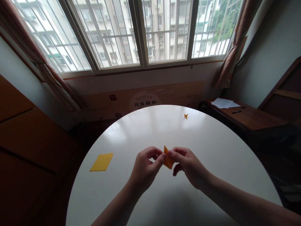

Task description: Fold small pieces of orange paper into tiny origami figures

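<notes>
A folded piece of orange origami paper (168, 160), narrow and pointed at the top, is held up over the white table. My left hand (147, 166) pinches its left side between thumb and forefinger. On the other side, my right hand (188, 163) grips the right edge with thumb and forefinger, its lower fingers curled beneath. Fingertips cover parts of both edges. Away to the left lies a stack of yellow square paper (101, 162) on the tabletop. Near the table's far edge stands a small folded orange and yellow paper figure (186, 116).
The round white table (211, 138) fills the middle of the view. Behind it, a printed cardboard panel (188, 91) stands below a barred window (164, 31). A brown wooden desk (256, 117) with white papers (224, 103) is at the right, and a wooden cabinet (25, 141) at the left.
</notes>
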Motion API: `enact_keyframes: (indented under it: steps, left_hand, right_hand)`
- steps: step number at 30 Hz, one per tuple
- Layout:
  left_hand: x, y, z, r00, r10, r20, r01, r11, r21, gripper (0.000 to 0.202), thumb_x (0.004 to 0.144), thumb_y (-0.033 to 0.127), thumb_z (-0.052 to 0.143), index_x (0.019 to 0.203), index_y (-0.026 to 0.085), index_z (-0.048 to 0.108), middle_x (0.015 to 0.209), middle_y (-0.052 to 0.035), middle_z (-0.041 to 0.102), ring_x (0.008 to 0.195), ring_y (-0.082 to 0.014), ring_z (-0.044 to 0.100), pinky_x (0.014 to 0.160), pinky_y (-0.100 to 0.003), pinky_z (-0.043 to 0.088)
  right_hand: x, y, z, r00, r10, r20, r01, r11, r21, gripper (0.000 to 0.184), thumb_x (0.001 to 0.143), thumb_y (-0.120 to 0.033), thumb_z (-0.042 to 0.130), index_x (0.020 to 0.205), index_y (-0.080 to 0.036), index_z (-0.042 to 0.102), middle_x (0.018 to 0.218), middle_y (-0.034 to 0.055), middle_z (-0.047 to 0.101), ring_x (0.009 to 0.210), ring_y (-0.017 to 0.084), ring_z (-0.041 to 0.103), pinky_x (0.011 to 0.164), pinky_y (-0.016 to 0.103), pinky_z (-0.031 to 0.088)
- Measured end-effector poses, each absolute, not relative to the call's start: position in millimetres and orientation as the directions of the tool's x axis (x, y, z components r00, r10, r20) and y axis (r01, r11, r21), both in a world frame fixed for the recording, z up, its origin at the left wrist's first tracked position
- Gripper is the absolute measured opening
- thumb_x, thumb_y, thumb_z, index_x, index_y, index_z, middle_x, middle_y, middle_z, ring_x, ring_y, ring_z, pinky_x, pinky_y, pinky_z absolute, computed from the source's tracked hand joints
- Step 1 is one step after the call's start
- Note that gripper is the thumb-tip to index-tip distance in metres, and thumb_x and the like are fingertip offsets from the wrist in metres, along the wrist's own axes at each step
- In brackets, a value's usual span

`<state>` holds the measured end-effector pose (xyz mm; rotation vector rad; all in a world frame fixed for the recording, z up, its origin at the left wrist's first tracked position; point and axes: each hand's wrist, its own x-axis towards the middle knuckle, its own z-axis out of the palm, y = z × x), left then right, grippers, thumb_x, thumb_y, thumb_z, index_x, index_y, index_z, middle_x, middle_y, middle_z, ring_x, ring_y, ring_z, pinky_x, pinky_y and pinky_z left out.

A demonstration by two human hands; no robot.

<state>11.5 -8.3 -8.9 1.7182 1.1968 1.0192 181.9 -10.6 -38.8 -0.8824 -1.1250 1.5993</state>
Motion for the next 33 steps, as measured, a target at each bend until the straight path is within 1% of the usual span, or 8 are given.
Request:
enact_keyframes:
  steps: [4, 12, 18, 21, 26, 30, 33]
  left_hand:
    - [12.6, -8.9, -7.4, 0.216, 0.97, 0.108, 0.276, -0.166, 0.947, 0.029, 0.082, 0.042, 0.068, 0.077, 0.014, 0.07, 0.068, -0.0072, 0.069, 0.059, -0.0172, 0.063, 0.046, -0.024, 0.05]
    - [13.8, -8.0, -7.8, 0.241, 0.966, 0.092, 0.277, -0.159, 0.948, 0.03, 0.082, 0.042, 0.066, 0.076, 0.013, 0.069, 0.067, -0.0068, 0.068, 0.055, -0.0143, 0.058, 0.045, -0.022, 0.049]
    - [13.3, -8.2, -8.4, 0.273, 0.961, 0.032, 0.217, -0.095, 0.971, 0.034, 0.084, 0.045, 0.065, 0.081, 0.011, 0.069, 0.07, -0.0078, 0.069, 0.057, -0.014, 0.058, 0.044, -0.021, 0.048]
    - [12.8, -7.9, -9.5, 0.277, 0.961, 0.018, 0.209, -0.079, 0.975, 0.032, 0.083, 0.043, 0.066, 0.081, 0.011, 0.069, 0.071, -0.0079, 0.07, 0.056, -0.0134, 0.058, 0.044, -0.02, 0.047]
    - [12.3, -5.7, -12.7, 0.274, 0.961, 0.026, 0.231, -0.092, 0.969, 0.03, 0.083, 0.041, 0.065, 0.08, 0.011, 0.069, 0.069, -0.0066, 0.069, 0.054, -0.0121, 0.056, 0.043, -0.02, 0.046]
    - [12.2, -3.7, -13.4, 0.275, 0.961, 0.006, 0.245, -0.076, 0.967, 0.031, 0.082, 0.041, 0.066, 0.08, 0.01, 0.069, 0.067, -0.0056, 0.067, 0.052, -0.0107, 0.053, 0.042, -0.02, 0.045]
    - [13.2, -3.7, -13.2, 0.265, 0.964, -0.02, 0.219, -0.04, 0.975, 0.033, 0.081, 0.043, 0.067, 0.079, 0.009, 0.069, 0.066, -0.0053, 0.066, 0.051, -0.0105, 0.053, 0.042, -0.019, 0.045]
  right_hand:
    - [181.9, -10.0, -40.2, -0.268, 0.963, 0.021, -0.238, -0.045, -0.97, 0.037, 0.084, -0.052, 0.071, 0.076, -0.016, 0.07, 0.071, 0.0036, 0.067, 0.066, 0.016, 0.062, 0.048, 0.022, 0.048]
    - [181.0, -10.8, -42.5, -0.262, 0.956, 0.13, -0.176, 0.085, -0.981, 0.034, 0.09, -0.049, 0.065, 0.08, -0.017, 0.063, 0.071, 0.0008, 0.063, 0.062, 0.014, 0.058, 0.046, 0.022, 0.047]
    - [181.5, -11.7, -44.1, -0.214, 0.959, 0.187, -0.091, 0.171, -0.981, 0.032, 0.093, -0.047, 0.062, 0.081, -0.017, 0.062, 0.071, 0.0013, 0.063, 0.062, 0.014, 0.058, 0.049, 0.023, 0.048]
    - [181.7, -12.5, -43.0, -0.2, 0.962, 0.185, -0.082, 0.172, -0.982, 0.033, 0.093, -0.047, 0.062, 0.078, -0.017, 0.061, 0.07, 0.0013, 0.062, 0.062, 0.013, 0.058, 0.049, 0.023, 0.048]
    - [181.5, -10.5, -40.8, -0.242, 0.962, 0.126, -0.133, 0.096, -0.987, 0.038, 0.091, -0.05, 0.063, 0.074, -0.017, 0.058, 0.067, 0.0008, 0.061, 0.059, 0.013, 0.057, 0.046, 0.022, 0.046]
    - [181.9, -6.9, -41.3, -0.26, 0.959, 0.114, -0.14, 0.079, -0.987, 0.038, 0.089, -0.052, 0.064, 0.077, -0.016, 0.06, 0.068, 0.0014, 0.062, 0.061, 0.013, 0.057, 0.044, 0.021, 0.046]
    - [182.7, -5.7, -43.5, -0.253, 0.959, 0.129, -0.117, 0.102, -0.988, 0.037, 0.089, -0.05, 0.065, 0.078, -0.015, 0.06, 0.069, 0.0017, 0.062, 0.06, 0.013, 0.057, 0.043, 0.021, 0.045]
